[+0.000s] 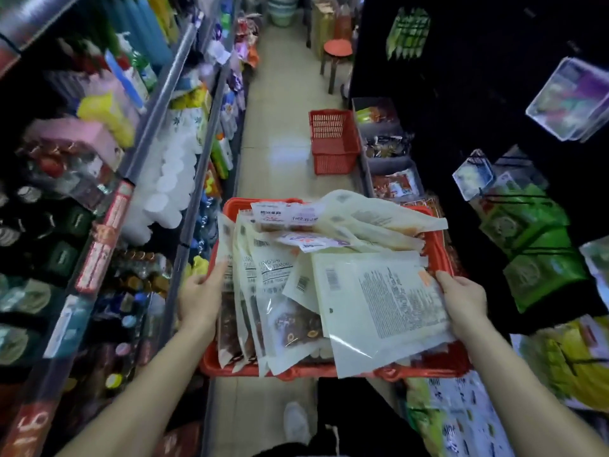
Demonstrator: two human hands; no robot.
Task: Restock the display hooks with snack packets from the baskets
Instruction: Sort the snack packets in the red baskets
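Head view, down the aisle: red basket (440,255) carried between both hands. The left grip (201,291) is curled round its left rim and the right grip (461,301) clasps the right rim, thumb over a packet. Snack packets (379,305) are heaped inside. They look like light, slick, floppy film, likely to slide. Best pinched at the stiffer top seal.

Red basket (436,249): low in the middle of the frame, held up over the floor (280,127).
Snack packets (283,291): piled in the red basket, pale and partly see-through; some show dark snacks.
Left hand (201,291): grips the basket's left side.
Right hand (464,298): grips the right side, thumb on the top packet.
Second basket (333,143): red, on the floor, upper middle.
Stool (337,49): red top, near the top edge.
Green packets (534,245): hanging at the right.
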